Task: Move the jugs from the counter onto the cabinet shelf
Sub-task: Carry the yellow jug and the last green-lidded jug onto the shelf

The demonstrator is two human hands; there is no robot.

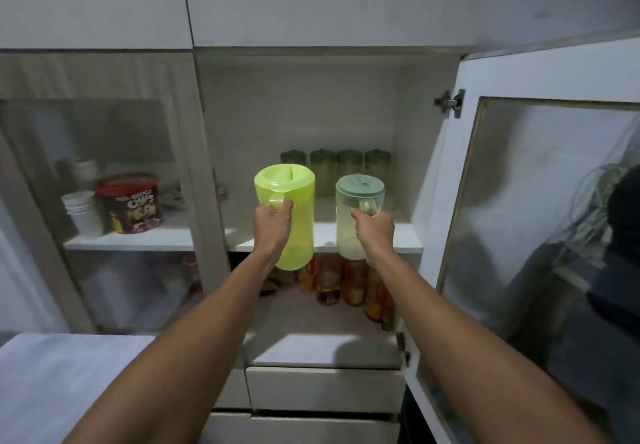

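A: How far along?
B: Both jugs are off the counter; left hand (272, 219) grips the lime jug (291, 215) handle, right hand (374, 227) the pale jug (356, 215), at twelve o'clock before the shelf (325, 232)
A: Left to do?
B: Setting both down; neither seems to rest there yet

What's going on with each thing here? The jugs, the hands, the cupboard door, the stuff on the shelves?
yellow-green jug: lid on, upright, held in the air by its handle
clear jug: green lid on, upright, held in the air
left hand: closed on the yellow-green jug's handle
right hand: closed on the clear jug's handle
cabinet door: swung open
green jars: standing at the shelf's back
cabinet shelf: front bare
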